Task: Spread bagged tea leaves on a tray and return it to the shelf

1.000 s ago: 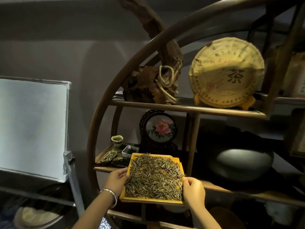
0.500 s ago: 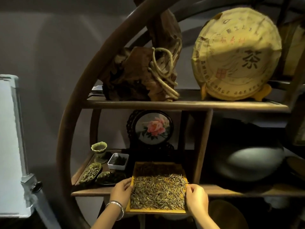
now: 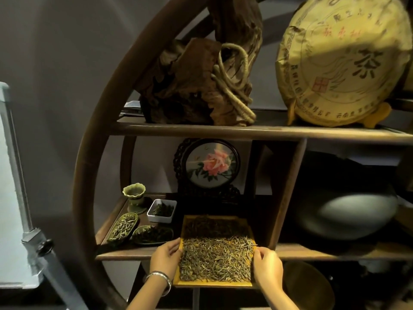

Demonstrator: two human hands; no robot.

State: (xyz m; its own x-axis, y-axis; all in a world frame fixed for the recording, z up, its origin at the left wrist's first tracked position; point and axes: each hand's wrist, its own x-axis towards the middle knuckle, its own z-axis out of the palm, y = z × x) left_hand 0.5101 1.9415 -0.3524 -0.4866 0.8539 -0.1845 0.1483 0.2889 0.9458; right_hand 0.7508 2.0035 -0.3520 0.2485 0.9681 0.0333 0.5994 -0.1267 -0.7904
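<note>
A yellow square tray (image 3: 183, 229) covered with dry tea leaves (image 3: 216, 258) lies half on the lower shelf board (image 3: 125, 255) of a round wooden shelf, its near half jutting out over the front edge. My left hand (image 3: 164, 259) grips the tray's left rim. My right hand (image 3: 267, 269) grips its right rim. The far half of the tray is in shadow under the upper shelf.
Left of the tray on the same board stand a white dish of leaves (image 3: 162, 210), two leaf-shaped dishes (image 3: 124, 227) and a green cup (image 3: 134, 193). A round flower screen (image 3: 212, 166) stands behind. A slanted wooden post (image 3: 288, 193) borders the tray's right side. A whiteboard stand (image 3: 33, 240) is at left.
The tray has gone forward into the shelf compartment, both hands still on its rims, and my head has come closer to the shelf.
</note>
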